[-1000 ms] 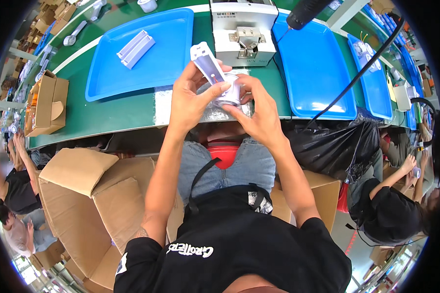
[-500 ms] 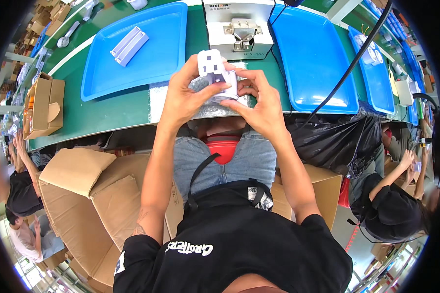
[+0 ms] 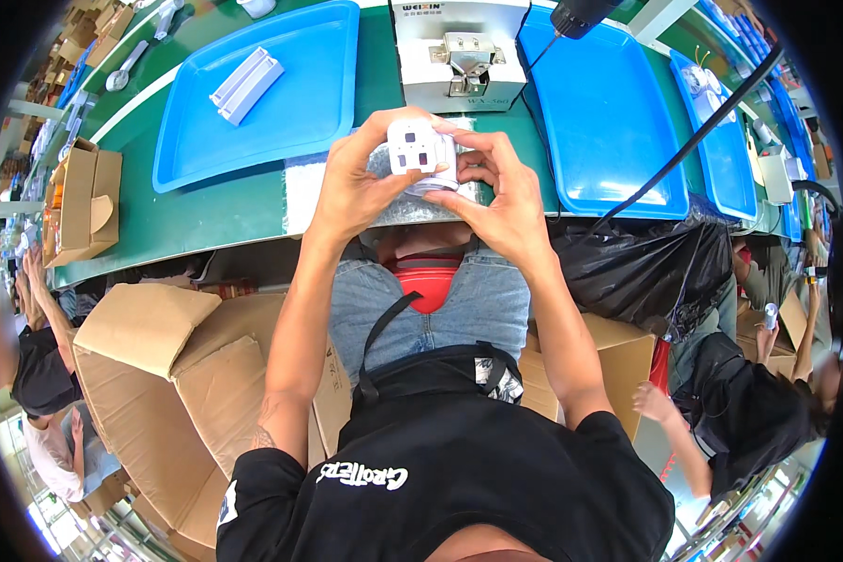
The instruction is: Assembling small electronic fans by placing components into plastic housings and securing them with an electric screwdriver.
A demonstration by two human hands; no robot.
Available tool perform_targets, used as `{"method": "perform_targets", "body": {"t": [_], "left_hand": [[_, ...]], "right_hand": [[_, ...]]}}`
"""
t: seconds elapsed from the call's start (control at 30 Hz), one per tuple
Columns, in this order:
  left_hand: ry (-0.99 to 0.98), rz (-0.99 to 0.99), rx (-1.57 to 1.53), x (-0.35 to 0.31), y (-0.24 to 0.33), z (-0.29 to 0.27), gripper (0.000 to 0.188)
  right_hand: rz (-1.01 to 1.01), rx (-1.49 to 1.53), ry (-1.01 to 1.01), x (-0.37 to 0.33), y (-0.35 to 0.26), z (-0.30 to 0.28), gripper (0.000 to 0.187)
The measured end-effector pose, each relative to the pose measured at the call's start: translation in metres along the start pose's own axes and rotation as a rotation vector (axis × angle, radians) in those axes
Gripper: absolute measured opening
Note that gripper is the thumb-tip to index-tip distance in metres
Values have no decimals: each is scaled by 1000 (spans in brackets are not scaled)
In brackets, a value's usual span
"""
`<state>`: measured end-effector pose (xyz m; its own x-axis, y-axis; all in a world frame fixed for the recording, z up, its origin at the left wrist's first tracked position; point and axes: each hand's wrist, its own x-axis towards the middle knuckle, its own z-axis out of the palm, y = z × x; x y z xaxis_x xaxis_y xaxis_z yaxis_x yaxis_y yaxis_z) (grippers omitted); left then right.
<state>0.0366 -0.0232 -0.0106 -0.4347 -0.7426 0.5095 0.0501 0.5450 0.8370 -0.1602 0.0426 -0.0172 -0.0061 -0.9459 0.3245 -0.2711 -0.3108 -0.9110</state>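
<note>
My left hand (image 3: 354, 180) grips a white plastic socket cover (image 3: 410, 147) with square holes, fingers over its far side and thumb at its near edge. Against the cover's right side is a white rounded plastic housing (image 3: 446, 167), which my right hand (image 3: 508, 199) pinches between thumb and fingers. The two parts meet above the table's front edge; how they join is hidden. Below them, clear bubble wrap (image 3: 300, 199) lies on the green table (image 3: 244, 220).
Beyond my hands stands a metal screw-feeding machine (image 3: 464, 80). Blue trays lie left (image 3: 281, 131) and right (image 3: 609, 140); the left one bears pale plastic strips (image 3: 246, 86). A power screwdriver (image 3: 581, 14) hangs at the top. Cardboard boxes (image 3: 150, 393) flank my legs; co-workers sit both sides.
The socket cover has tipped from standing up to lying against the housing, its holed face turned upward. My right hand has barely moved. The hanging screwdriver has swung further into view.
</note>
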Motion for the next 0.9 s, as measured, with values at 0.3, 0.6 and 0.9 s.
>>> {"method": "perform_targets", "body": {"t": [0.3,0.6,0.9], "left_hand": [[18,-128,-98,5,8,1,42],[-86,-83,61,2,13,-6,61],[-95,-135,121,5,28,3,50]], "right_hand": [[0,25,-4,0,-1,-1,65],[76,34,-80,0,-3,-7,60],[51,20,-51,0,-2,-8,55]]}}
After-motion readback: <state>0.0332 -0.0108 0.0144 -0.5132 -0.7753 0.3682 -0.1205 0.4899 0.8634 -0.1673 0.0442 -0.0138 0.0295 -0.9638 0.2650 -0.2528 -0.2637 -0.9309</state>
